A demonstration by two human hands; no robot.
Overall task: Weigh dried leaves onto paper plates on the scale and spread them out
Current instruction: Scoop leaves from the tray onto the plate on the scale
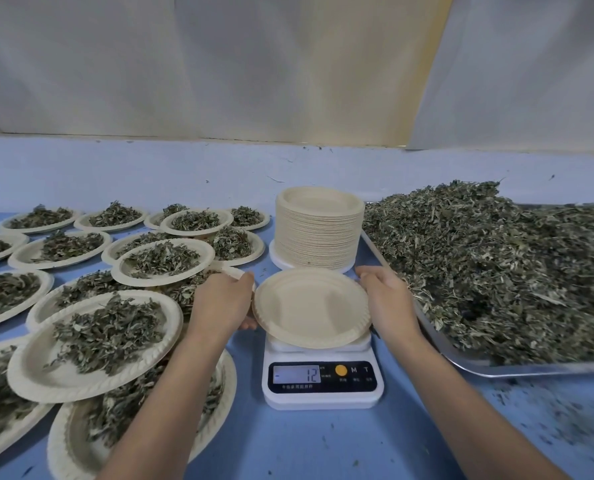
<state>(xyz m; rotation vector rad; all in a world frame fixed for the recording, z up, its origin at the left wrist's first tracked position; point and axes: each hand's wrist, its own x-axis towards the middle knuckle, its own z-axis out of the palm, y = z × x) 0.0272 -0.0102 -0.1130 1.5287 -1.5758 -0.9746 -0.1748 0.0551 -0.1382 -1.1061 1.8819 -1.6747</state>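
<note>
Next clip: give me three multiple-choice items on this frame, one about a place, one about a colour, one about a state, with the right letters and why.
1. Where is the stack of empty plates?
A. behind the scale
B. on the metal tray
C. left of the filled plates

2. What colour is the table?
A. green
B. blue
C. red

3. What state is the plate on the scale in?
A. heaped with leaves
B. torn in half
C. empty

Key: 1 A, the stack stands just beyond the scale. 2 B, the bare surface is blue. 3 C, no leaves lie on it; the left hand and right hand touch its edges.
</note>
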